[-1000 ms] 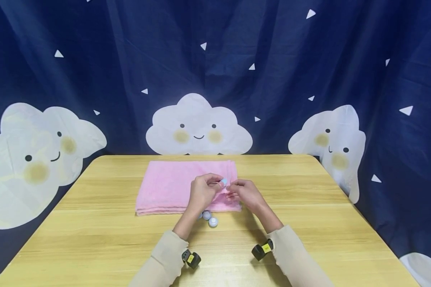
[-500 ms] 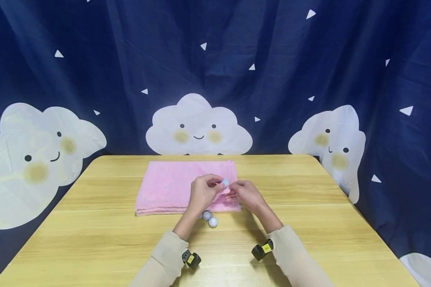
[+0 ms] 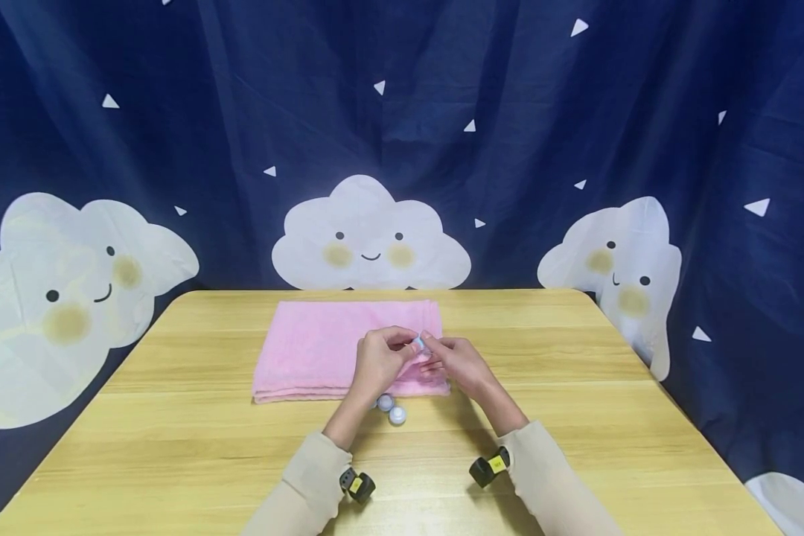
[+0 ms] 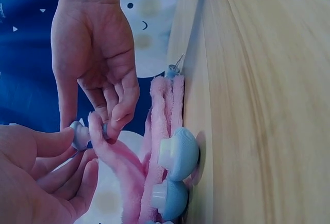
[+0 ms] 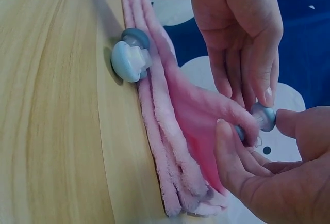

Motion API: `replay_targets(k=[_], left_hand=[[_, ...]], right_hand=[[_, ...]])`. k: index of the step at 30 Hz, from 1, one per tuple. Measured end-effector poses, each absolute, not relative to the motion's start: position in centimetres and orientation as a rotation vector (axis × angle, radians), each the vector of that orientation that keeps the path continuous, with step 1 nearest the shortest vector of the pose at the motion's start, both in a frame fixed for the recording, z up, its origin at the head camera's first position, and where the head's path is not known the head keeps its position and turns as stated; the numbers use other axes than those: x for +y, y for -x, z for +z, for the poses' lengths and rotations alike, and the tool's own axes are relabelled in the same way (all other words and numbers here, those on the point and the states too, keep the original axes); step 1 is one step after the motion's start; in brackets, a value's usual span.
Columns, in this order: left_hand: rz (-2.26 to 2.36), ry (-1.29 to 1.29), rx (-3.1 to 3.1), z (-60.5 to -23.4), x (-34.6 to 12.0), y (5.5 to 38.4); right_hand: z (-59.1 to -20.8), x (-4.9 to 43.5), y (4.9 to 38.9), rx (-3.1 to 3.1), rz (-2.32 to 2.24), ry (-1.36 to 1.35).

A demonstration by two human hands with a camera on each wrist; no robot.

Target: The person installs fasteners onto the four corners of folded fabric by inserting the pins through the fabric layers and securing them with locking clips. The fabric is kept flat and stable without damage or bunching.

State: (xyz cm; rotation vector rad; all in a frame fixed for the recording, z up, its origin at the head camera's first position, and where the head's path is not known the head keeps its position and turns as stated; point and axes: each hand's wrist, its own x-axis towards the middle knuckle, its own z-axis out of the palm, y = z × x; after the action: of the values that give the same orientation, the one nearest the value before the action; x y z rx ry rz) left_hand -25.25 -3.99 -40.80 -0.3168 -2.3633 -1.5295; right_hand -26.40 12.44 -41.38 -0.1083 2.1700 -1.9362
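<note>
A pink plush blanket lies folded on the table, one corner raised between the hands. At that corner is a mushroom-shaped blue quilt clip, its cap on one side of the cloth and a small blue base on the other. My left hand pinches the cap. My right hand has its thumb on the cap and its fingers behind the cloth by the base, squeezing clip and cloth together.
Loose blue mushroom clips lie on the wooden table at the blanket's near edge, close to my left wrist. A small blue piece with a metal pin sits by the blanket's right end. A dark blue cloud-print curtain hangs behind.
My right thumb has moved up and left from the blanket corner onto the clip's cap. The left hand has stayed nearly still; the loose clips have not moved.
</note>
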Motion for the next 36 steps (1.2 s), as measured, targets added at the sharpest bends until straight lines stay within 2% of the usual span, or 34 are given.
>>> replay_targets(k=[29, 36], left_hand=[[-1.581, 0.28, -2.459, -40.86, -3.87, 25.1], [-1.406, 0.309, -2.585, -40.93, -3.96, 24.98]], right_hand=[[-41.12, 12.4, 26.24, 2.129, -2.017, 0.107], [-41.15, 12.55, 26.39, 2.127, -2.016, 0.057]])
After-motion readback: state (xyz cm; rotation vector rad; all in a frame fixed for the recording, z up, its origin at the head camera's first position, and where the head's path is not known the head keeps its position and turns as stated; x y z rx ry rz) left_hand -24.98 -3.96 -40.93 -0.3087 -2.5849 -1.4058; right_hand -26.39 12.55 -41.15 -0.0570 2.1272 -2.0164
